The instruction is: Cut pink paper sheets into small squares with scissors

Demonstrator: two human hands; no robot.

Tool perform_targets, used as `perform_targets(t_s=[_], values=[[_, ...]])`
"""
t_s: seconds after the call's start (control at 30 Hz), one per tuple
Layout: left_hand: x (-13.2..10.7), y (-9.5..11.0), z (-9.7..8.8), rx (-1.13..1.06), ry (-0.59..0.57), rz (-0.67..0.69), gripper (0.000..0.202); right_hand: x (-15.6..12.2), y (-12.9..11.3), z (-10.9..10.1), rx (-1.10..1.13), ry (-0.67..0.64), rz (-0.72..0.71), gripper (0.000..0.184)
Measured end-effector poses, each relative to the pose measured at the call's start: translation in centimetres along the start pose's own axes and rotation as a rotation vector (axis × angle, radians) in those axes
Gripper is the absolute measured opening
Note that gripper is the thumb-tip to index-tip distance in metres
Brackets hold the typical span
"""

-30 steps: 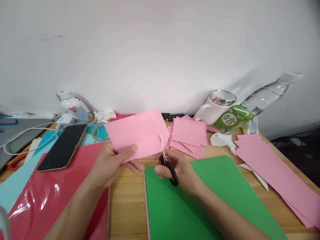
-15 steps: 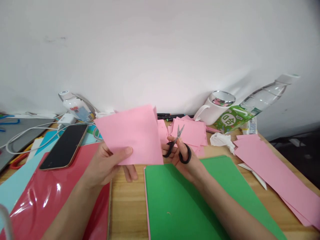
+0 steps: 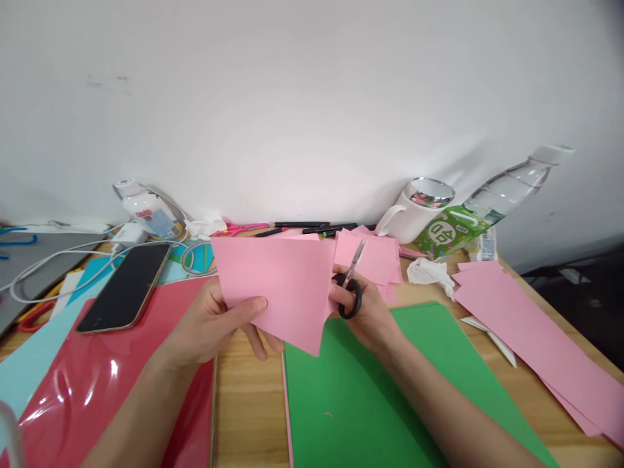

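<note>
A folded piece of pink paper is pinched in my left hand, thumb on its near face and the other fingers behind. My right hand is closed around small black-handled scissors, whose metal blades point up, away from the paper. The fingertips of that hand reach the paper's right edge and are partly hidden behind it. Behind the scissors lies a pile of cut pink pieces. Under my right forearm is a stack of green sheets.
At left are a phone, a red plastic-covered pack, cables and a white bottle. Pink-handled scissors and several pens lie along the wall. A white mug, a clear bottle and long pink strips are at right.
The pink paper has moved down and right and tilted, uncovering the pink scissors and pens behind. My right hand has turned the scissors, their handles closer together, and its fingers have reached the paper's edge.
</note>
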State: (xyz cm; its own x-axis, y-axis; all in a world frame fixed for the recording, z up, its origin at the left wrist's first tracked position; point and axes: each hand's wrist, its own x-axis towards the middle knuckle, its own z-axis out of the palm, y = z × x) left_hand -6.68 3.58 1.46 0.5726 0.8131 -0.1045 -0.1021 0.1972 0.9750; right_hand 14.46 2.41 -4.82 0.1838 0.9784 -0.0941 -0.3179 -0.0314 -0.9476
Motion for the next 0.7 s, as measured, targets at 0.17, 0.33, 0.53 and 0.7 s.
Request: perform_targets(t_s=[0.17, 0.33, 0.53, 0.7], values=[[0.6, -0.2, -0.6, 0.074, 0.214, -0.031, 0.016, 0.7, -0.7, -1.1, 0.058, 0.21, -0.074, 0.038], [1.3, -0.5, -0.9, 0.185, 0.447, -0.015, 0.017, 1.1, -1.7, -1.8, -0.01, 0.319, -0.258, 0.037], [1.3, -0.5, -1.3, 0.335, 0.409, -0.019, 0.018, 0.8, -1.9, -1.7, -0.088, 0.346, -0.359, 0.036], [1.1, -0.5, -1.5, 0.203, 0.324, -0.092, 0.017, 1.0, -1.8, -1.8, -0.053, 0.33, -0.324, 0.035]])
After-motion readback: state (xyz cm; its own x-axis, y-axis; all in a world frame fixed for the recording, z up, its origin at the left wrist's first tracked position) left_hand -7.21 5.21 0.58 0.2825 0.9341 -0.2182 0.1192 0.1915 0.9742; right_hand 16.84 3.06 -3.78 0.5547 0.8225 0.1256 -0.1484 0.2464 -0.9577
